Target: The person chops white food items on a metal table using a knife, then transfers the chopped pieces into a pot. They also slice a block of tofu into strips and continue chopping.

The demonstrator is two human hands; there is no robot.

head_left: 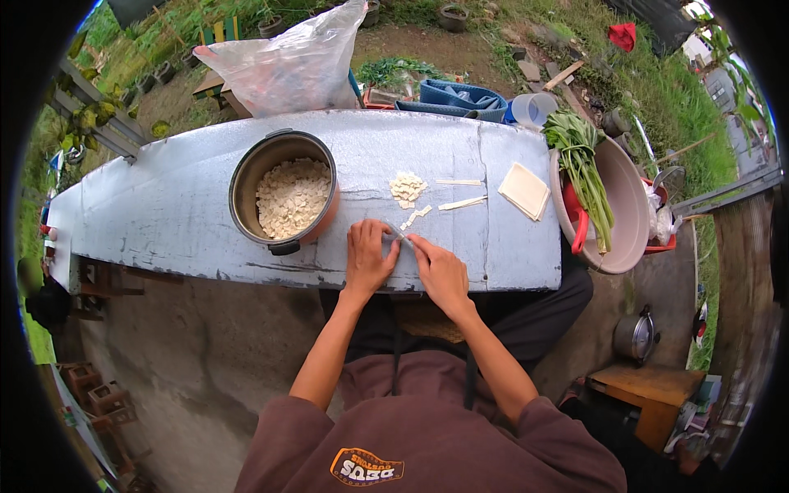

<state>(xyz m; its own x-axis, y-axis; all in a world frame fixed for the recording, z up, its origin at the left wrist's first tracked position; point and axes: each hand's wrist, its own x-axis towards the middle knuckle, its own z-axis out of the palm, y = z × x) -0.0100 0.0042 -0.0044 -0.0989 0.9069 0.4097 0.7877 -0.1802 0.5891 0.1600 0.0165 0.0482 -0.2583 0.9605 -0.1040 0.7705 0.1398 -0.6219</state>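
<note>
At the table's near edge my left hand (370, 253) and my right hand (441, 273) meet fingertip to fingertip. Both are closed, pinching a thin pale strip (401, 235) that is mostly hidden by the fingers. Just beyond them lie a few small cut pieces (416, 217), and farther off a heap of the same pale squares (407, 189). More thin pale strips (463, 203) rest to the right of the heap. Beyond my right hand sits a stack of flat, pale square sheets (524, 191). A round pot (333, 205) left of the heap holds many pale pieces (292, 197).
On the right, a pinkish basin (629, 218) holds leafy green stalks (588, 177) and a red-handled item (580, 230). A clear plastic bag (288, 70), folded blue cloth (460, 100) and translucent container (534, 108) line the silver table's (164, 197) far edge.
</note>
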